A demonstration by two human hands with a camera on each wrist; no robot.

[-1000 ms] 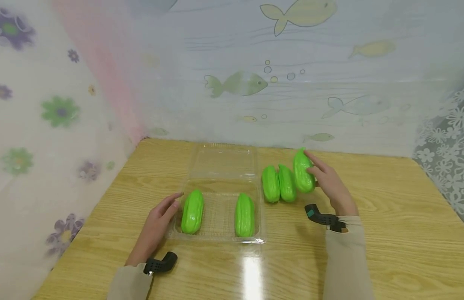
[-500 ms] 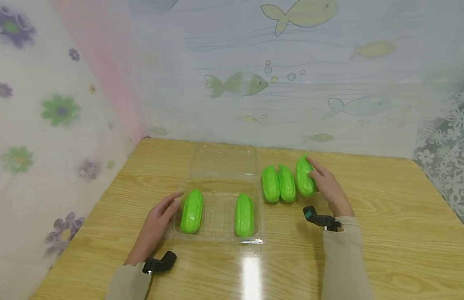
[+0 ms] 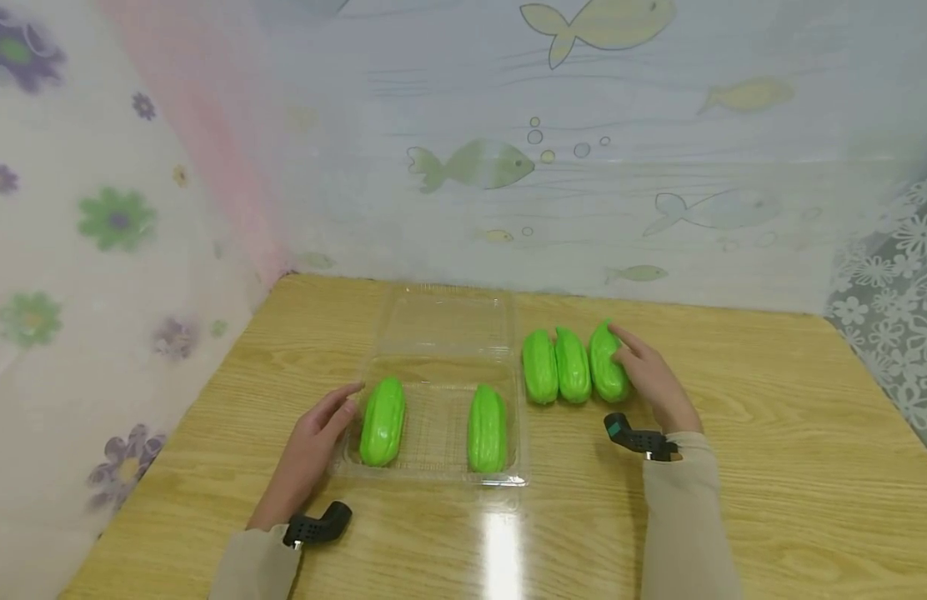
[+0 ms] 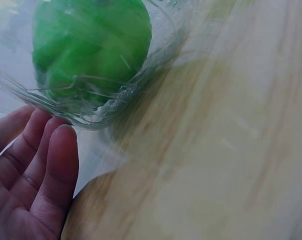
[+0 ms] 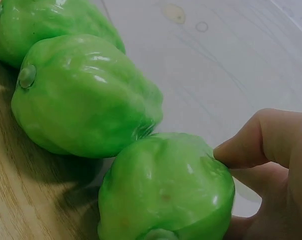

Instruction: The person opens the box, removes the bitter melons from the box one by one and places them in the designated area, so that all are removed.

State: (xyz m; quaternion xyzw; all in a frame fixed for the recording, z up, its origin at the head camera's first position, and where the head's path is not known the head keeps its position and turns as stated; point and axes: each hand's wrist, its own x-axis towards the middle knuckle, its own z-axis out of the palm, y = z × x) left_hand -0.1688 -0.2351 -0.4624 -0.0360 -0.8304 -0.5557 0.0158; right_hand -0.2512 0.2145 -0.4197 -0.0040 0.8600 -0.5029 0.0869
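My right hand (image 3: 654, 383) holds a glossy, ridged green gourd (image 3: 608, 363) by its right side. In the right wrist view, the thumb presses that gourd (image 5: 166, 190), while the other fingertips are partly hidden. Just left of it lie two similar gourds, the middle one (image 3: 573, 367) and the left one (image 3: 540, 367). My left hand (image 3: 309, 446) touches the left side of an open clear plastic clamshell box (image 3: 433, 477), its fingers fairly straight in the left wrist view. Inside the box are a gourd (image 3: 383, 422) at the left and another (image 3: 488, 429) at the right, with a gap between.
The box's clear lid (image 3: 444, 323) lies folded back toward the wall. Beneath everything is a wood-grain table (image 3: 794, 433). A fish-printed wall covering (image 3: 463, 200) stands behind its far edge, and a flower-printed one (image 3: 118, 275) along the left side.
My right hand has lowered the gourd toward the table, to the right of the other two loose ones. The left hand has stayed at the box.
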